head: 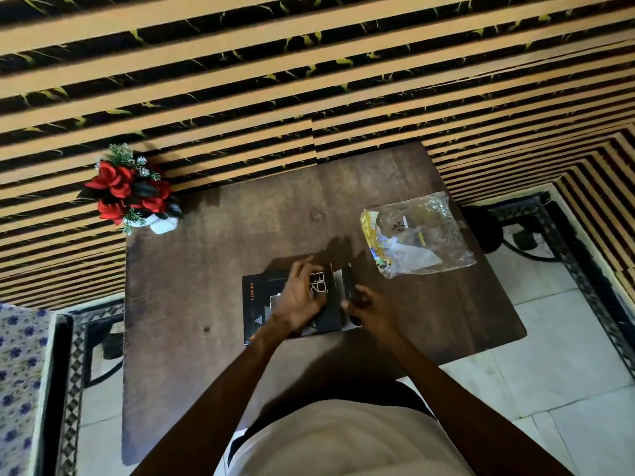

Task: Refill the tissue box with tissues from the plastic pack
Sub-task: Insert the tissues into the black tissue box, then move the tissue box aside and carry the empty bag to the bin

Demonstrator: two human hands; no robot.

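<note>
A black tissue box (256, 304) with white lettering lies on the brown wooden table (192, 269), near its front edge. My left hand (299, 297) rests on top of the box, fingers spread over it. My right hand (364, 304) grips the box's black end flap (348, 283) at the right side, and a strip of white shows in the gap beside the flap. The clear plastic pack (419, 235) lies crumpled and flat on the table to the right of the box, with yellow print at its left end. It looks almost empty.
A white pot of red artificial flowers (134, 190) stands at the table's back left corner, against the striped wall. A dark object (484, 231) sits on the tiled floor right of the table. A blue floral cloth (20, 372) lies at the far left.
</note>
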